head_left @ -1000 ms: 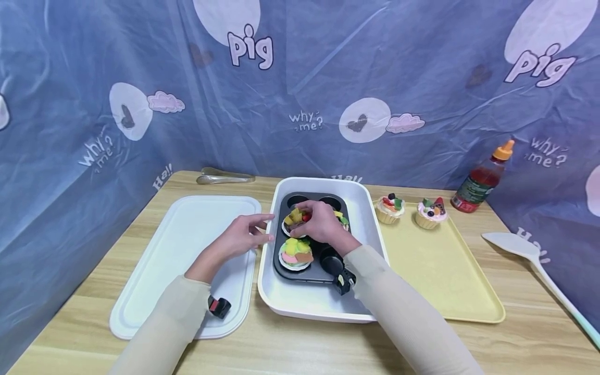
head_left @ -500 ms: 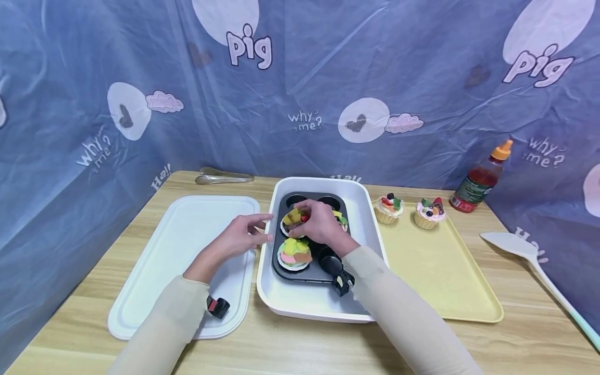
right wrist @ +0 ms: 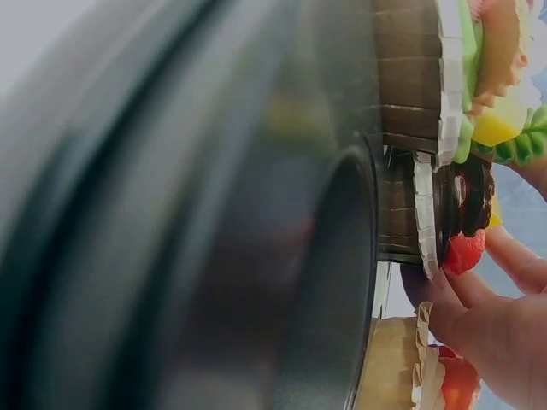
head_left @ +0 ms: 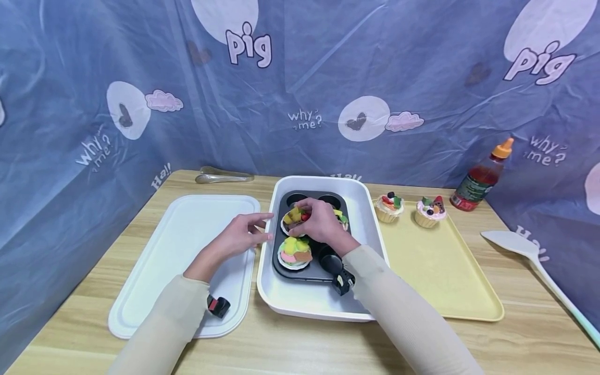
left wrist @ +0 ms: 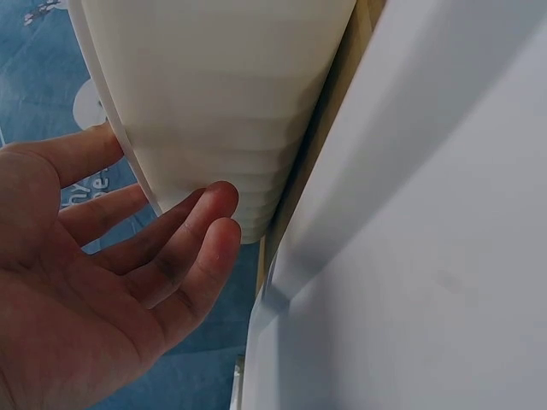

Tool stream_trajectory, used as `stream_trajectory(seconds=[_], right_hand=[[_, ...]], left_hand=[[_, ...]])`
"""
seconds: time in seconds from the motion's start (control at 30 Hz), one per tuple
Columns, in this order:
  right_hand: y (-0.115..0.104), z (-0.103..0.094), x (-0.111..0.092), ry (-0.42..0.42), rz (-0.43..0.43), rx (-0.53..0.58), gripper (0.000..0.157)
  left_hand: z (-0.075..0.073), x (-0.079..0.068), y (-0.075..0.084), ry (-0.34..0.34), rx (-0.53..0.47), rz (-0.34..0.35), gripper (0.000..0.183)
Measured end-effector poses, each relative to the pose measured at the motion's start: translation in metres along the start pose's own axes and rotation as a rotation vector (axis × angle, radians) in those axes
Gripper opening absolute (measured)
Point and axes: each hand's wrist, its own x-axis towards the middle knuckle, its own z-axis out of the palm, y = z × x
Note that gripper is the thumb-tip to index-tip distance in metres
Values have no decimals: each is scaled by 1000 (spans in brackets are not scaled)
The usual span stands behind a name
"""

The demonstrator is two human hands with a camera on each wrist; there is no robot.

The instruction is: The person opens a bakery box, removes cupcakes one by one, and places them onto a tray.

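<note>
A dark muffin tin (head_left: 315, 268) sits inside a deep white tub (head_left: 300, 303) in the head view. My right hand (head_left: 320, 221) pinches a chocolate-topped cupcake (head_left: 294, 214) with yellow and red fruit, seated in the tin's left middle cup. In the right wrist view, fingertips are at the red fruit and paper edge of that chocolate cupcake (right wrist: 466, 196). A cupcake with yellow, pink and brown toppings (head_left: 294, 254) sits just nearer. Another cupcake (head_left: 342, 217) is partly hidden behind my right hand. My left hand (left wrist: 111, 265) has its fingers loosely spread, fingertips at the tub's left rim.
Left of the tub lies a white tray (head_left: 187, 239). On the right, a yellow tray (head_left: 436, 265) bears two fruit cupcakes, one white-topped (head_left: 390, 207), one pink-topped (head_left: 428, 212). Beyond are a red sauce bottle (head_left: 480, 179), a white long-handled spoon (head_left: 511, 242) and tongs (head_left: 222, 177).
</note>
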Motion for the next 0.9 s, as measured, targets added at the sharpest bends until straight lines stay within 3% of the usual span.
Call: stream_trajectory(seconds=[0.9], right_hand=[[0, 0, -2, 39, -6, -4, 62]], left_hand=[[0, 1, -2, -2, -15, 4, 56]])
